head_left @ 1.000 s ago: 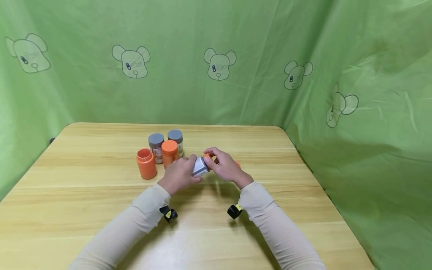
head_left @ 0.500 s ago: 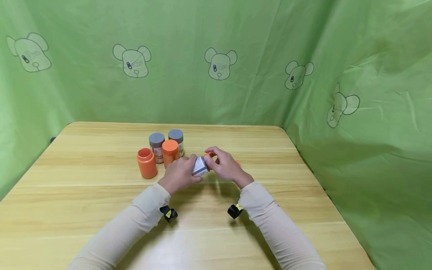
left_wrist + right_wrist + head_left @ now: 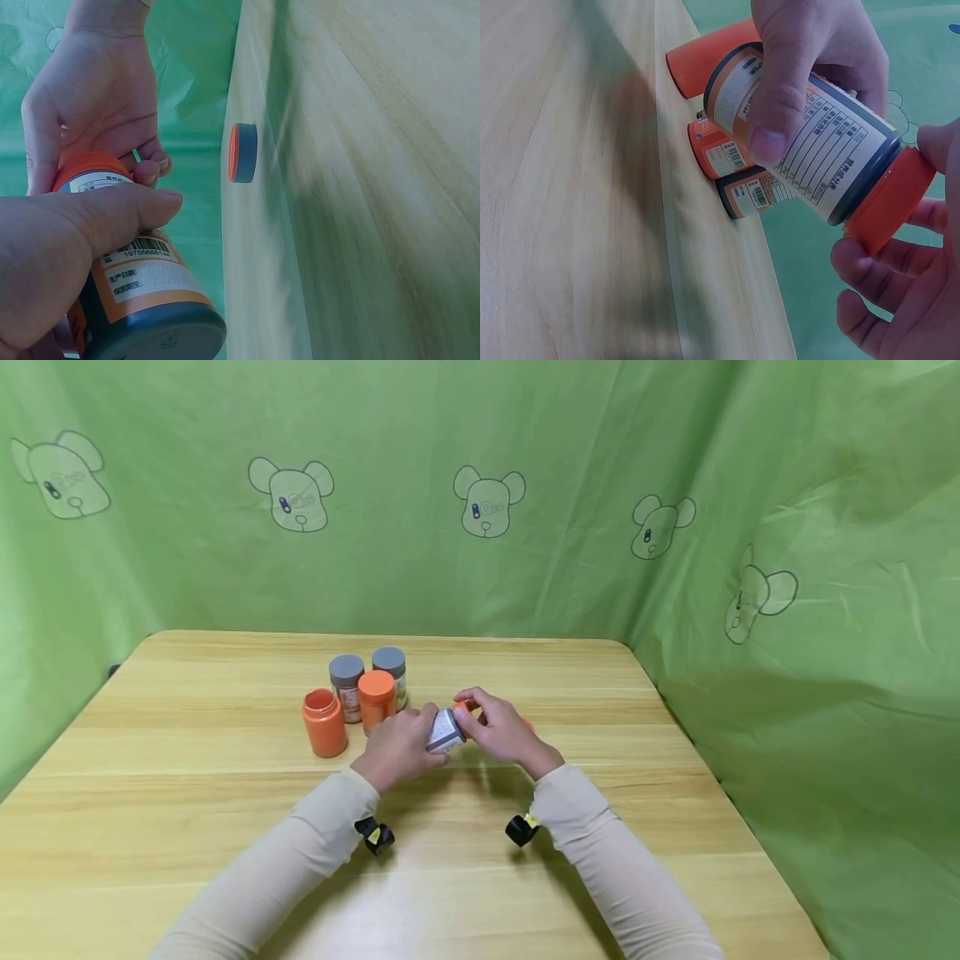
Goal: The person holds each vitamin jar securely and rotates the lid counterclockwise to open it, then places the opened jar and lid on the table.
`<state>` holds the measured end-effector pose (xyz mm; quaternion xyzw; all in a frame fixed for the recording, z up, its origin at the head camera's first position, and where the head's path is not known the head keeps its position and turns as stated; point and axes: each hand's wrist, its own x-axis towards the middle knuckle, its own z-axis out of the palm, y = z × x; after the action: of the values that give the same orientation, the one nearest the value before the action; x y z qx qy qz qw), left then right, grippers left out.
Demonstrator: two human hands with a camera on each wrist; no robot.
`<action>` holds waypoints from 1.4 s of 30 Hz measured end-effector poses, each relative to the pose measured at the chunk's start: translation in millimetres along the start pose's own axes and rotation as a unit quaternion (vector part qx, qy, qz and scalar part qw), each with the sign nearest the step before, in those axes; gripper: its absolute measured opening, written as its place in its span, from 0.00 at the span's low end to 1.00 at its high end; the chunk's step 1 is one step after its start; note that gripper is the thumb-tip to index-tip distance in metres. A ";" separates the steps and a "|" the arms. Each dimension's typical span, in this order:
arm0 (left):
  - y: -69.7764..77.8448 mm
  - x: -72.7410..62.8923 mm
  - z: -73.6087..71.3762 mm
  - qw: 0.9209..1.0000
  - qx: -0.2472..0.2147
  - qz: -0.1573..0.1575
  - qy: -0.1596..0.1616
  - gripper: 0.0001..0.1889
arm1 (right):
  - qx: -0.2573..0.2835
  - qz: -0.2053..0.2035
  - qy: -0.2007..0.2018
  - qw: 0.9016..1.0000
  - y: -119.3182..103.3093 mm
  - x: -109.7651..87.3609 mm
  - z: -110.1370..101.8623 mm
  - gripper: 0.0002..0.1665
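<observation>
Tilted above the table, a labelled dark grey jar lies in my left hand, whose fingers and thumb wrap its body. My right hand pinches the orange lid at the jar's mouth between thumb and fingers. In the right wrist view the lid sits on the jar's end; how tightly cannot be told. The left wrist view shows the jar's base towards the camera, with the left thumb across the label. Beyond it on the table lies a round orange and dark grey lid, mostly behind my right hand in the head view.
An uncapped orange jar stands left of my left hand. Beside it are an orange-lidded orange jar and two grey-lidded jars, close together. A green curtain hangs behind the wooden table.
</observation>
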<state>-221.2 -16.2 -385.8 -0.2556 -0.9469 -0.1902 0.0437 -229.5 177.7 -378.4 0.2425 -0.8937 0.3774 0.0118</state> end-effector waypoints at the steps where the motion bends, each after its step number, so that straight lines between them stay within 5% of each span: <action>1: 0.0 0.0 0.0 1.000 -0.001 0.000 0.001 0.33 | 0.000 -0.001 0.000 1.000 -0.1 -0.1 -0.1 0.21; 42: -2.9 -0.7 -0.7 1.000 0.001 0.005 0.007 0.34 | 0.025 -0.017 -0.012 0.999 -1.9 1.0 1.0 0.21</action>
<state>-222.1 -19.1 -386.2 -0.2587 -0.9455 -0.1911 0.0511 -229.3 175.5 -377.6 0.2621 -0.8801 0.3960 0.0013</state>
